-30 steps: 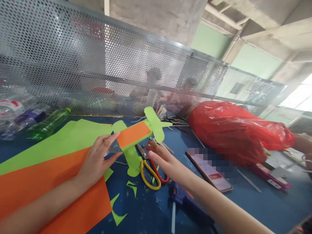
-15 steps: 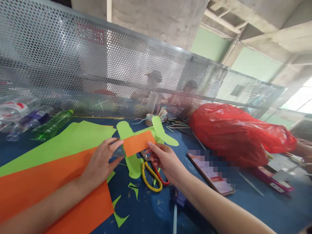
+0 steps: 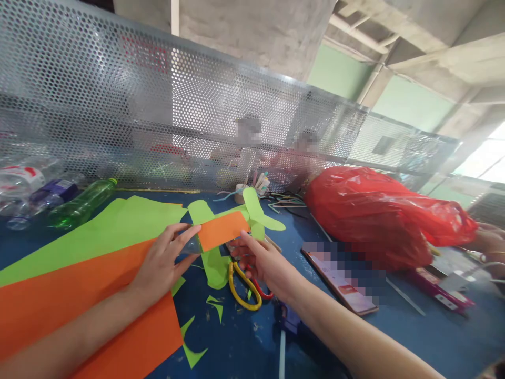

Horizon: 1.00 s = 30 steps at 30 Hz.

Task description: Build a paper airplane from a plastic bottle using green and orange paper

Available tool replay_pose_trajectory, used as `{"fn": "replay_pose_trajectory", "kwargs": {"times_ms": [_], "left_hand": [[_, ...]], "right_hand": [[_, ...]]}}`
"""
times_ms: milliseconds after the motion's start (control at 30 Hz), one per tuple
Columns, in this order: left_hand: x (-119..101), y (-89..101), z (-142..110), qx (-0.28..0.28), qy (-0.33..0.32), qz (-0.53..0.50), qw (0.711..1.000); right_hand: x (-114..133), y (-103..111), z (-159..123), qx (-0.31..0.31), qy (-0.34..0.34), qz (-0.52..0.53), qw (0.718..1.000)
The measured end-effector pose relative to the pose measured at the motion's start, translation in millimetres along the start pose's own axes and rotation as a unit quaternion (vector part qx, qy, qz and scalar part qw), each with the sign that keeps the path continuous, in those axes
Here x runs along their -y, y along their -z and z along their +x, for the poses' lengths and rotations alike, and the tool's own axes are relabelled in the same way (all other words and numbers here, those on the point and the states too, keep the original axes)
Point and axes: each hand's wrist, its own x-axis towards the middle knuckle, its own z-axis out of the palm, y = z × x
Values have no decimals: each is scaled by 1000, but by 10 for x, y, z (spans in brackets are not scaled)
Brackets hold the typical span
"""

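A plane-like model of green paper pieces (image 3: 215, 267) around a clear plastic bottle (image 3: 192, 246) is in the middle. My left hand (image 3: 168, 258) is wrapped round the bottle's near-left end, its index fingertip at the corner of an orange paper rectangle (image 3: 223, 230). That rectangle lies across the model's body. My right hand (image 3: 264, 263) pinches its right edge, thumb on top and fingers curled below. Green strips (image 3: 258, 213) form a crossed shape at the model's far end. Beneath my right hand lie scissors (image 3: 245, 305) with yellow and red handles, their blades mostly hidden.
Orange sheet (image 3: 130, 321) and green sheet (image 3: 118, 231) lie left, with green scraps (image 3: 193, 352) nearby. Plastic bottles (image 3: 82, 202) stand back left. A phone (image 3: 343, 284), red plastic bag (image 3: 371, 210) and another person's hand (image 3: 491, 242) are right. A perforated metal screen (image 3: 221, 105) runs behind.
My right thumb has slid slightly down to the paper's lower right edge. The left hand keeps its hold, and the view has shifted a little.
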Motion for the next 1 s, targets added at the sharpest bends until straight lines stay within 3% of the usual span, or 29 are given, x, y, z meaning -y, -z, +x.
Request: {"fn": "replay_pose_trajectory", "kwargs": {"times_ms": [167, 300, 367, 433, 533, 633, 733, 833, 1000], "left_hand": [[-13, 17, -6, 6, -11, -19, 1000], [-4, 22, 24, 11, 33, -62, 997], [18, 11, 49, 18, 70, -86, 994], [53, -11, 73, 18, 121, -109, 986], [115, -51, 96, 29, 221, -174, 959], [164, -74, 101, 66, 286, -248, 923], [175, -68, 102, 88, 289, -249, 920], [164, -52, 114, 101, 262, -227, 933], [195, -79, 117, 102, 202, -202, 953]], "right_hand": [[-20, -24, 31, 20, -28, 3, 999], [32, -2, 36, 13, -35, -11, 999], [89, 45, -15, 25, -33, -53, 998], [148, 131, -109, 56, -7, -163, 985], [182, 355, -307, 77, 80, -398, 911], [106, 674, -523, 22, 184, -587, 788], [-51, 1004, -702, -29, 183, -676, 713], [-224, 1253, -814, -37, 134, -698, 703], [-432, 1420, -890, -21, 104, -677, 729]]}}
